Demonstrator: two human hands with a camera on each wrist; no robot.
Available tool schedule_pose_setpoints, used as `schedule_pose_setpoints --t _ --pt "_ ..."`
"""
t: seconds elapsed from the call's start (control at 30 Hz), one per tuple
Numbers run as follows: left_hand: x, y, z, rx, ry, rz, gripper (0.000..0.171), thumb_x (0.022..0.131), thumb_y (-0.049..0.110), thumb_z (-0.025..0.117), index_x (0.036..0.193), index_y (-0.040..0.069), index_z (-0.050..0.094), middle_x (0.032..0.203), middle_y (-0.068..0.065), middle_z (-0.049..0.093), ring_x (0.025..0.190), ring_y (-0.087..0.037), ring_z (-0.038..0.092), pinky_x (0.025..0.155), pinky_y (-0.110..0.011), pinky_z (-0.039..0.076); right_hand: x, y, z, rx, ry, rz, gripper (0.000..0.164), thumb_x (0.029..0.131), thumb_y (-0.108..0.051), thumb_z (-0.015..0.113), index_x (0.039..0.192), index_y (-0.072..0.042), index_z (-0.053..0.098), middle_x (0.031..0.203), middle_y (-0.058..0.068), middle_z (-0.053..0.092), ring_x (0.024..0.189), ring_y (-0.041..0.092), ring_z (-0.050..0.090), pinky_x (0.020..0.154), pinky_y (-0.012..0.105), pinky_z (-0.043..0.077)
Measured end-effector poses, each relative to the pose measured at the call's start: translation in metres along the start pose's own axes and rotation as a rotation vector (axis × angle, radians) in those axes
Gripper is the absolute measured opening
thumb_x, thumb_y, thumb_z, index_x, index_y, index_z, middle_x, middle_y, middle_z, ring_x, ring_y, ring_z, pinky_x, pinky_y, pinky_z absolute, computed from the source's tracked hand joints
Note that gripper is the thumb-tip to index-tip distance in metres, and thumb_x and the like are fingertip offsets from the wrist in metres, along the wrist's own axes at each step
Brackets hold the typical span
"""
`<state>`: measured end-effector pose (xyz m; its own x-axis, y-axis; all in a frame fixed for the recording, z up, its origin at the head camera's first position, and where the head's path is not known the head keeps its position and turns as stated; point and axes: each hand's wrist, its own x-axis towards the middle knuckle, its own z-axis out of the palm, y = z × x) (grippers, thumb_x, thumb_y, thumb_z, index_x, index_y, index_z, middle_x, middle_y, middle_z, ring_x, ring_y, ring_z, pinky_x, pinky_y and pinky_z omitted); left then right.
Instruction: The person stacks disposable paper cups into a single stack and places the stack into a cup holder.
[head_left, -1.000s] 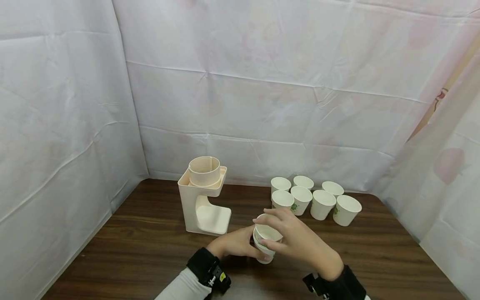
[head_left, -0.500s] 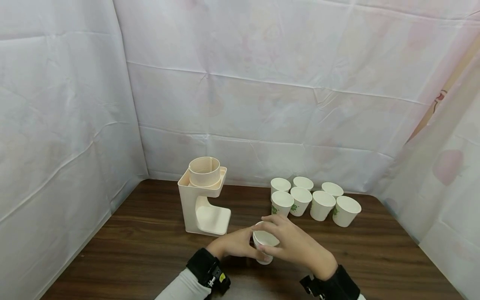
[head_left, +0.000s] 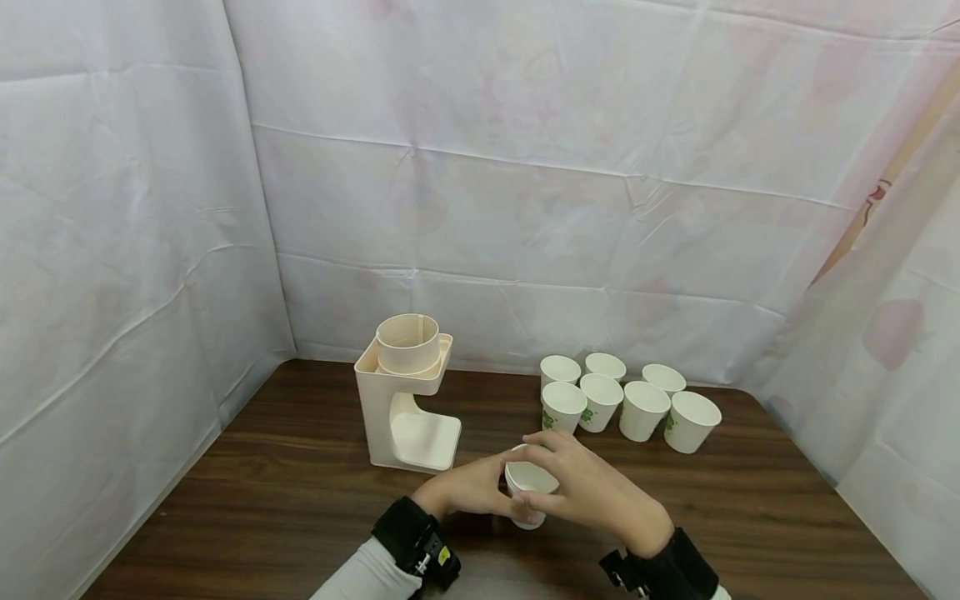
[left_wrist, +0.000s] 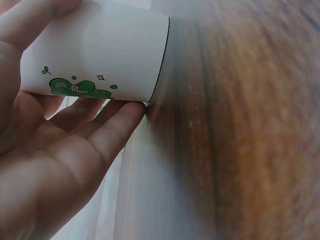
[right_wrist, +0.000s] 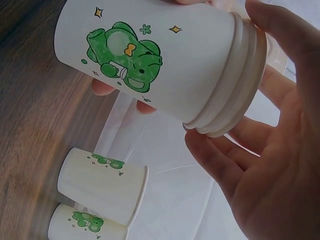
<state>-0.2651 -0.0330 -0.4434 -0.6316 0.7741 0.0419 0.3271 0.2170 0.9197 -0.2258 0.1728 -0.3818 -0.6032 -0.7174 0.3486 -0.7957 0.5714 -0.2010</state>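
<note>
A nested stack of white paper cups (head_left: 531,477) stands upright on the dark wooden table (head_left: 300,517). My left hand (head_left: 474,487) holds its outer cup (left_wrist: 110,47) around the side, low down, with the fingertips close to the tabletop. From the other side my right hand (head_left: 596,492) grips the top of the stack, thumb and fingers around the rims (right_wrist: 240,82). Several rims sit tightly one above another in the right wrist view. A green bear print (right_wrist: 127,57) decorates the outer cup. The inner cups are hidden below their rims.
A cream-coloured stand (head_left: 378,417) with a round tube (head_left: 408,348) on top is left of the hands. Several separate paper cups (head_left: 643,410) stand upright at the back right. White curtains (head_left: 487,208) enclose the table behind and at the sides.
Since a second ago my right hand has moved down, and the upper cup has sunk into the cup below it. The left hand has stayed put. Hardly anything differs over the last half second.
</note>
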Motion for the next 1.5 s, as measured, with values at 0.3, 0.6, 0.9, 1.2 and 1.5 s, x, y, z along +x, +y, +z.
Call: schedule_pose_setpoints --t 0.3,0.6,0.9,1.2,1.5 --pt "0.002 0.001 0.0 -0.002 -0.01 -0.004 0.063 0.079 0.03 0.074 0.132 0.025 0.041 0.118 0.004 0.059 0.102 -0.01 0.055 0.088 -0.029 0.045 -0.001 0.001 -0.002 0.008 0.025 0.022 0.041 0.089 -0.048 0.056 0.123 -0.025 0.058 0.125 -0.001 0.052 0.115 0.012 0.044 0.087 0.04 0.049" --pt "0.002 0.002 0.003 -0.016 0.022 0.003 0.071 0.076 0.025 0.077 0.135 0.029 0.037 0.118 0.007 0.057 0.105 -0.01 0.053 0.091 -0.032 0.043 -0.001 0.009 -0.008 -0.039 0.128 -0.014 0.032 0.092 -0.038 0.057 0.118 -0.02 0.06 0.115 -0.004 0.056 0.106 0.006 0.048 0.079 0.034 0.05" --pt "0.003 0.001 0.003 -0.007 0.024 0.004 0.074 0.074 0.027 0.078 0.135 0.031 0.036 0.119 0.008 0.057 0.107 -0.009 0.052 0.095 -0.034 0.04 -0.004 0.019 -0.012 -0.045 0.136 0.04 0.032 0.092 -0.039 0.057 0.121 -0.026 0.057 0.118 -0.004 0.055 0.111 0.006 0.046 0.082 0.036 0.05" --pt "0.003 0.0 0.002 -0.028 0.012 0.005 0.077 0.076 0.027 0.077 0.138 0.033 0.033 0.123 0.009 0.055 0.11 -0.009 0.05 0.097 -0.037 0.039 -0.005 0.032 -0.011 -0.04 0.106 0.124 0.034 0.093 -0.04 0.055 0.123 -0.025 0.056 0.121 -0.006 0.056 0.113 0.008 0.046 0.087 0.039 0.049" --pt "0.002 0.001 0.002 -0.027 0.032 0.015 0.075 0.074 0.024 0.079 0.136 0.031 0.036 0.12 0.008 0.057 0.11 -0.009 0.051 0.098 -0.039 0.037 -0.005 0.045 -0.01 -0.061 0.149 0.109 0.037 0.091 -0.036 0.059 0.123 -0.016 0.057 0.119 0.001 0.057 0.113 0.013 0.048 0.086 0.041 0.05"
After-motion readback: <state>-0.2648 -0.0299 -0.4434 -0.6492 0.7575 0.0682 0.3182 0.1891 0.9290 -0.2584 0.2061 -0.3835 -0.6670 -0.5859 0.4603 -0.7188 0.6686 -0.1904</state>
